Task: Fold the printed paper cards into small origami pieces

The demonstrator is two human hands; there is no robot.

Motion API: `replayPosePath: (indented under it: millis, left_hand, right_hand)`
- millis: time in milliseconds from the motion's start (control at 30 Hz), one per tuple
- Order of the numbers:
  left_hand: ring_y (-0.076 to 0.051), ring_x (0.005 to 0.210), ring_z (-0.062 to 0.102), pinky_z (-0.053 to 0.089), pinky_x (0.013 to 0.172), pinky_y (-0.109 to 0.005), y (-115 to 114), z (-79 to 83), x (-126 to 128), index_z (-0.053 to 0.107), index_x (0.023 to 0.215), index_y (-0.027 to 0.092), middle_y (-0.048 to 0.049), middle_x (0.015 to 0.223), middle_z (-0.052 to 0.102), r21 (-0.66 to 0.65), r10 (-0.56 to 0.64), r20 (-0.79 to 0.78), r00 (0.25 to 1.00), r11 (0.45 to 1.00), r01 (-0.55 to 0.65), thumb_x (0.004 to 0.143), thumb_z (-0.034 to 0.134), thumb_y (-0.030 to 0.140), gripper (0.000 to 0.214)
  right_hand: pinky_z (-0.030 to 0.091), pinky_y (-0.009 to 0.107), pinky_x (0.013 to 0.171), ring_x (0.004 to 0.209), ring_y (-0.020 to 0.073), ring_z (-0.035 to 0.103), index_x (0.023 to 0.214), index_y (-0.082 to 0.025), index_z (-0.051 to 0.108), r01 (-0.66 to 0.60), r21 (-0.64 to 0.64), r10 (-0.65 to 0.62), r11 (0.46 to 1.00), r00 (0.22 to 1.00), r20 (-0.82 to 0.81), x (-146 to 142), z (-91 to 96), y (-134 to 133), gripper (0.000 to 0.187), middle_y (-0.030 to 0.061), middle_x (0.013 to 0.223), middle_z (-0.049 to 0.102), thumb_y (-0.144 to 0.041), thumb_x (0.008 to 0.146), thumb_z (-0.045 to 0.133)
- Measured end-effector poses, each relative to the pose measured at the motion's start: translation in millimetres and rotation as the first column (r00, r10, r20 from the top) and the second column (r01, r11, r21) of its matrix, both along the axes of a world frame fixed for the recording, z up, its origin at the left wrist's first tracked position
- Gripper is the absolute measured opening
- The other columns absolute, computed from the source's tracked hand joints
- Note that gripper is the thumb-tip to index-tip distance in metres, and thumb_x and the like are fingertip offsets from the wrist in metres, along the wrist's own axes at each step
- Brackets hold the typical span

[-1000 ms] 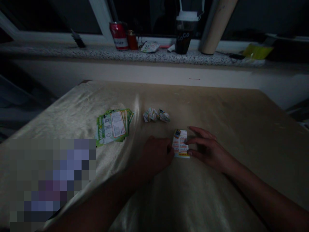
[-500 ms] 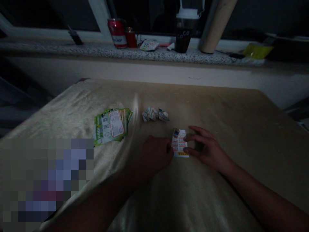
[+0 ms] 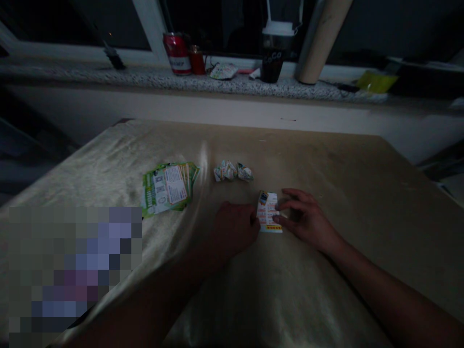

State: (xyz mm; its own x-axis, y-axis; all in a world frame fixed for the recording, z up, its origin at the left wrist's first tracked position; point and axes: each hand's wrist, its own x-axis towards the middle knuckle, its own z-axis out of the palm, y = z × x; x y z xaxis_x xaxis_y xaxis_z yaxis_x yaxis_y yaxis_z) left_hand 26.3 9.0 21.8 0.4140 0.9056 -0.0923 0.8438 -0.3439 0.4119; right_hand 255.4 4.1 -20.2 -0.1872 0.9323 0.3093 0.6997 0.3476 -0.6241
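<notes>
A small printed card [image 3: 268, 211], white with orange lines and a yellow strip along its near edge, lies on the cloth-covered table [image 3: 337, 164]. At its left edge is my left hand [image 3: 235, 224], closed with fingers curled; the fingertips are partly hidden in shadow. My right hand [image 3: 302, 217] is on the other side, its fingers apart and the thumb and fingertips touching the card's right edge. Beyond the hands lie crumpled pieces of printed paper [image 3: 232, 171]. To the left, a fanned stack of green and white cards [image 3: 168, 188] rests on the cloth.
Along the granite windowsill [image 3: 145, 76] stand a red can [image 3: 177, 54], a red lighter-like object [image 3: 196, 60], a dark lidded cup [image 3: 272, 58] and a tan tube [image 3: 321, 46]. A crumpled wrapper [image 3: 224, 71] and a yellow packet [image 3: 377, 82] lie there too. A pixelated patch covers the lower left.
The view has shifted slightly. Both hands remain at the card's edges, with the right thumb and fingers a little farther over it. The stack and crumpled papers have stayed put.
</notes>
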Motion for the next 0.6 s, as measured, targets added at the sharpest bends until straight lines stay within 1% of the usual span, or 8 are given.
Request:
replayPosePath:
  millis: [67, 133, 267, 400, 500, 600]
  left_hand:
    - [-0.022, 0.069, 0.067, 0.048, 0.079, -0.036, 0, -0.5, 0, 0.070, 0.081, 0.018, -0.0050, 0.073, 0.073, 0.001, -0.003, -0.002, 1.000, 1.000, 0.003, 0.089, 0.055, 0.028, 0.020]
    - [-0.022, 0.069, 0.067, 0.048, 0.080, -0.037, 0, -1.0, -1, 0.071, 0.082, 0.018, -0.0050, 0.073, 0.073, -0.001, -0.003, -0.006, 1.000, 1.000, 0.003, 0.089, 0.055, 0.027, 0.020]
    - [-0.022, 0.070, 0.068, 0.049, 0.079, -0.037, 0, -1.6, -1, 0.071, 0.082, 0.019, -0.0057, 0.075, 0.073, 0.006, -0.004, -0.009, 1.000, 1.000, 0.004, 0.090, 0.055, 0.029, 0.020]
    - [-0.022, 0.073, 0.069, 0.049, 0.080, -0.037, -1, -1.6, -1, 0.071, 0.083, 0.019, -0.0069, 0.078, 0.075, 0.016, -0.007, -0.010, 1.000, 1.000, 0.007, 0.090, 0.055, 0.029, 0.020]
    - [-0.022, 0.072, 0.069, 0.049, 0.080, -0.036, 0, -0.7, 0, 0.071, 0.082, 0.018, -0.0067, 0.077, 0.075, 0.015, -0.002, -0.014, 1.000, 1.000, 0.002, 0.089, 0.056, 0.029, 0.020]
    - [-0.022, 0.071, 0.069, 0.049, 0.080, -0.036, 0, 0.8, 0, 0.071, 0.083, 0.018, -0.0065, 0.075, 0.074, 0.006, -0.006, -0.018, 1.000, 1.000, 0.007, 0.089, 0.055, 0.029, 0.021]
  right_hand:
    - [0.045, 0.061, 0.105, 0.126, 0.0355, 0.060, 0.085, -0.029, 0.080, 0.004, -0.010, -0.004, 1.000, 0.999, 0.039, -2, -0.8, 0, 0.009, 0.0114, 0.133, 0.065, -0.033, 0.078, 0.081]
    - [0.046, 0.061, 0.105, 0.127, 0.0346, 0.060, 0.085, -0.030, 0.080, -0.009, -0.037, 0.010, 0.999, 0.999, 0.033, -1, -1.0, 0, 0.005, 0.0110, 0.133, 0.065, -0.031, 0.080, 0.078]
    - [0.048, 0.057, 0.104, 0.125, 0.0339, 0.061, 0.087, -0.028, 0.081, -0.024, -0.078, 0.024, 0.997, 1.000, -0.006, 5, -0.4, 3, 0.009, 0.0125, 0.133, 0.065, -0.028, 0.082, 0.074]
    - [0.051, 0.054, 0.103, 0.122, 0.0316, 0.064, 0.090, -0.027, 0.081, -0.004, -0.097, -0.003, 0.995, 0.998, -0.069, 9, 0.5, 5, 0.014, 0.0122, 0.132, 0.066, -0.026, 0.085, 0.067]
    - [0.050, 0.053, 0.104, 0.120, 0.0302, 0.065, 0.093, -0.027, 0.081, 0.025, -0.079, -0.031, 0.997, 0.996, -0.081, 4, 0.3, 4, 0.013, 0.0114, 0.128, 0.068, -0.033, 0.085, 0.072]
    - [0.049, 0.055, 0.103, 0.119, 0.0318, 0.064, 0.089, -0.028, 0.081, 0.069, -0.019, -0.069, 0.997, 0.998, -0.009, -1, -0.9, 3, 0.015, 0.0107, 0.126, 0.069, -0.040, 0.079, 0.080]
